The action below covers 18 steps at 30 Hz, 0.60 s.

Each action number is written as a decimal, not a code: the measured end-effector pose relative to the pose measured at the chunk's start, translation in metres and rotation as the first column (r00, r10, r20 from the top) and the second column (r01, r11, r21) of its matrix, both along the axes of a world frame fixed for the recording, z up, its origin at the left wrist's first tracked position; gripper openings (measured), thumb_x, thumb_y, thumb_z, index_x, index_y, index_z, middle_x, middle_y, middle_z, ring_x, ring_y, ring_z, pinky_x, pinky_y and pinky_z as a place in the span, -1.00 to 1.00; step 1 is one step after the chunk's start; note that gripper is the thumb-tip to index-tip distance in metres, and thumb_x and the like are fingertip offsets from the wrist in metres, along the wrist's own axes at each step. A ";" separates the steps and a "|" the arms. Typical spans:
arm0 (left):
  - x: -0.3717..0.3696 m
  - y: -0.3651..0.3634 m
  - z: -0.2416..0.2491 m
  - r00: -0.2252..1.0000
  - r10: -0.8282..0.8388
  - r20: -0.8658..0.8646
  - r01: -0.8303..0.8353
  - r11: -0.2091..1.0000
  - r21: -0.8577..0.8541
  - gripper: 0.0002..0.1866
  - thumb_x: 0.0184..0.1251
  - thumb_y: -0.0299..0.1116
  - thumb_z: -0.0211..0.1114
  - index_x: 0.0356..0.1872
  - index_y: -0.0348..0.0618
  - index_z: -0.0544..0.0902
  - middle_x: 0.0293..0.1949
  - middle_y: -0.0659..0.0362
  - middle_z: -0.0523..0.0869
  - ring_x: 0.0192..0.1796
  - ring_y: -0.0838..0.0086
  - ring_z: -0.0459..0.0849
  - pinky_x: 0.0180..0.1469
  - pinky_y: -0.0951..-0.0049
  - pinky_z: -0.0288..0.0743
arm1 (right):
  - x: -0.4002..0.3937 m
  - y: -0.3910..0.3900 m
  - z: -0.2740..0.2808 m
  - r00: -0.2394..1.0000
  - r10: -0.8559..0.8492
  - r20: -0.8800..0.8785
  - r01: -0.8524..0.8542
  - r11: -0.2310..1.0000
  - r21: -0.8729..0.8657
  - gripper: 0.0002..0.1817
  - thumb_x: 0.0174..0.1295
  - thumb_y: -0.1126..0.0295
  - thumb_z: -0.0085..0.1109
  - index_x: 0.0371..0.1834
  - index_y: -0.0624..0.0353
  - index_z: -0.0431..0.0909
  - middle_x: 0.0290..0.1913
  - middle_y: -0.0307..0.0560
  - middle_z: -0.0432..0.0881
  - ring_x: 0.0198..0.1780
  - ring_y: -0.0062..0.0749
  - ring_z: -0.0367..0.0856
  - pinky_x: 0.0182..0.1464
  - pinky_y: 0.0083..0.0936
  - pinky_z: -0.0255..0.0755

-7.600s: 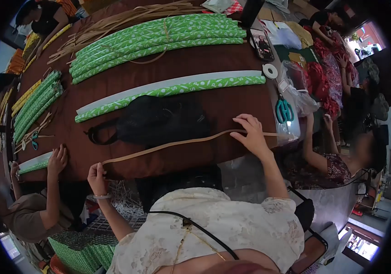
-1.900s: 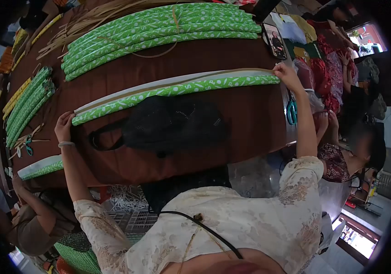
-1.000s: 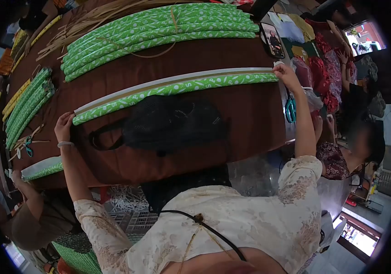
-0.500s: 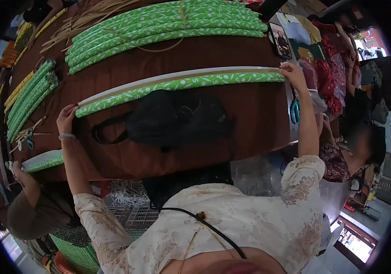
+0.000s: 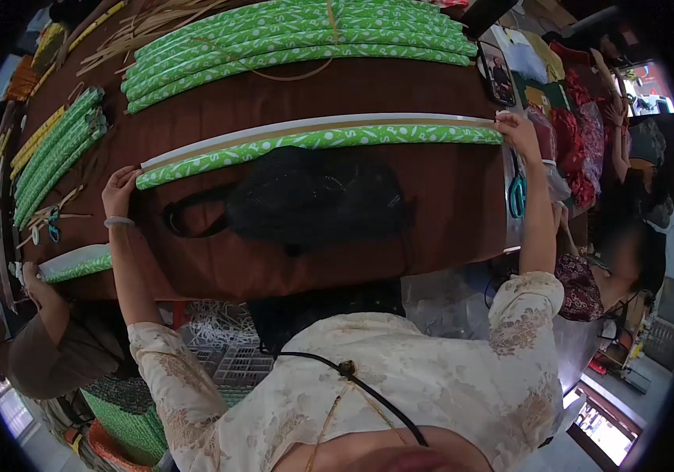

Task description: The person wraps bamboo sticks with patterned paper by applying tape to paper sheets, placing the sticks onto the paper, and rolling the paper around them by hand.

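A long sheet of green patterned wrap point(image 5: 313, 141) with a white back stretches across the brown-covered table, partly rolled, with a thin tan strip point(image 5: 258, 137) lying along its length. My left hand point(image 5: 120, 187) pinches its left end. At the far right, my right hand point(image 5: 519, 134) pinches the other end between thumb and fingers. Just below the wrap lies a black bag-like item point(image 5: 313, 197) with a loop strap. Beyond the wrap rests a stack of green patterned rolls point(image 5: 297, 51).
A phone point(image 5: 497, 75) stands near the right edge, above teal-handled scissors point(image 5: 517, 195). Another bundle of green rolls point(image 5: 57, 153) lies at left, near small scissors point(image 5: 53, 224). A co-worker's hand point(image 5: 34, 283) holds a green sheet point(image 5: 77, 263). Red bagged material point(image 5: 581, 149) sits at right.
The view has shifted slightly, so the table items appear a little further right and higher. Both hands keep hold of the wrap's ends.
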State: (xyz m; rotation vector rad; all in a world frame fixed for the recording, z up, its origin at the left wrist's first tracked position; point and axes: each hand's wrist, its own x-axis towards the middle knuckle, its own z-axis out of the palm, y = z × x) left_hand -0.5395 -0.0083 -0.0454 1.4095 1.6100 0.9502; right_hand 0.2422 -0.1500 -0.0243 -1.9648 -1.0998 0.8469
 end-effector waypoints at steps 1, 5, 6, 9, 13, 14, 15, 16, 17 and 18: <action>-0.001 0.000 -0.001 1.000 -0.012 0.018 0.011 1.000 0.008 -0.71 0.10 -0.49 0.30 -0.13 -0.35 0.54 -0.25 0.16 0.68 -0.18 0.60 0.62 -0.09 0.69 0.43 | 0.000 0.000 0.000 1.000 -0.016 -0.025 0.016 1.000 0.000 -0.77 0.01 0.39 0.26 -0.27 0.21 0.53 -0.47 -0.36 0.51 -0.61 -0.78 0.25 -0.59 -0.77 0.07; -0.003 0.001 -0.003 1.000 -0.029 -0.011 0.029 0.999 0.012 -0.71 0.10 -0.50 0.29 -0.12 -0.35 0.53 -0.24 0.14 0.68 -0.17 0.59 0.62 -0.09 0.68 0.44 | 0.007 0.003 -0.005 0.998 -0.057 -0.004 0.057 0.998 -0.042 -0.77 -0.01 0.40 0.28 -0.28 0.21 0.53 -0.46 -0.33 0.52 -0.55 -0.75 0.33 -0.55 -0.77 0.14; -0.003 0.002 -0.003 1.000 -0.027 0.001 0.027 1.000 0.013 -0.71 0.11 -0.50 0.29 -0.12 -0.35 0.53 -0.23 0.13 0.68 -0.16 0.59 0.62 -0.09 0.68 0.45 | 0.010 0.005 -0.006 0.998 -0.060 -0.009 0.059 0.996 -0.067 -0.76 -0.03 0.42 0.27 -0.27 0.21 0.55 -0.42 -0.30 0.55 -0.49 -0.72 0.39 -0.50 -0.75 0.22; -0.002 0.001 -0.002 1.000 -0.026 0.003 0.026 1.000 0.009 -0.70 0.11 -0.51 0.28 -0.11 -0.36 0.52 -0.23 0.12 0.68 -0.17 0.58 0.62 -0.09 0.67 0.45 | 0.013 0.007 -0.009 0.997 -0.070 -0.012 0.069 0.995 -0.069 -0.75 -0.05 0.44 0.27 -0.26 0.21 0.56 -0.38 -0.26 0.57 -0.46 -0.69 0.43 -0.47 -0.73 0.26; 0.004 -0.002 0.002 0.999 -0.030 0.020 0.029 0.999 0.018 -0.71 0.11 -0.52 0.27 -0.12 -0.36 0.52 -0.24 0.13 0.68 -0.17 0.59 0.62 -0.10 0.68 0.46 | 0.004 0.006 -0.001 0.994 -0.045 0.095 0.054 0.994 -0.093 -0.72 -0.02 0.41 0.29 -0.23 0.25 0.53 -0.39 -0.26 0.55 -0.41 -0.66 0.45 -0.45 -0.74 0.29; 0.005 -0.003 0.003 0.999 -0.029 0.021 0.029 0.999 0.017 -0.71 0.11 -0.52 0.27 -0.12 -0.36 0.52 -0.24 0.13 0.68 -0.17 0.59 0.62 -0.10 0.68 0.46 | 0.003 0.005 0.004 0.994 -0.045 0.095 0.054 0.994 -0.095 -0.72 -0.02 0.41 0.29 -0.23 0.25 0.53 -0.39 -0.26 0.55 -0.41 -0.66 0.45 -0.45 -0.74 0.29; 0.011 -0.005 0.008 0.999 -0.006 -0.041 0.006 1.000 0.008 -0.72 0.11 -0.52 0.28 -0.12 -0.36 0.53 -0.24 0.13 0.68 -0.18 0.59 0.62 -0.10 0.68 0.46 | 0.001 0.004 0.009 0.998 -0.047 0.044 0.053 0.989 -0.138 -0.72 -0.01 0.41 0.28 -0.21 0.25 0.53 -0.39 -0.26 0.55 -0.44 -0.67 0.44 -0.47 -0.75 0.28; 0.014 -0.006 0.011 0.995 0.016 -0.102 -0.016 1.000 0.001 -0.72 0.11 -0.53 0.28 -0.13 -0.36 0.53 -0.24 0.13 0.68 -0.18 0.59 0.62 -0.11 0.68 0.46 | -0.001 0.004 0.013 0.999 -0.052 -0.007 0.050 0.982 -0.182 -0.72 0.00 0.42 0.26 -0.20 0.25 0.53 -0.39 -0.26 0.55 -0.47 -0.68 0.43 -0.50 -0.77 0.26; 0.013 -0.006 0.010 0.995 0.016 -0.101 -0.016 1.000 0.001 -0.72 0.11 -0.53 0.28 -0.13 -0.36 0.53 -0.24 0.13 0.68 -0.18 0.59 0.62 -0.11 0.68 0.46 | -0.002 0.004 0.015 0.999 -0.052 -0.006 0.050 0.982 -0.182 -0.72 0.00 0.42 0.26 -0.20 0.25 0.53 -0.39 -0.26 0.55 -0.47 -0.68 0.43 -0.50 -0.77 0.26; 0.011 -0.005 0.007 0.998 0.016 -0.066 -0.016 1.000 0.006 -0.72 0.11 -0.53 0.28 -0.13 -0.36 0.53 -0.24 0.14 0.68 -0.18 0.59 0.62 -0.11 0.68 0.46 | -0.002 0.004 0.015 0.998 -0.052 -0.031 0.045 0.982 -0.184 -0.71 0.02 0.42 0.25 -0.17 0.25 0.53 -0.40 -0.26 0.54 -0.52 -0.70 0.39 -0.54 -0.78 0.22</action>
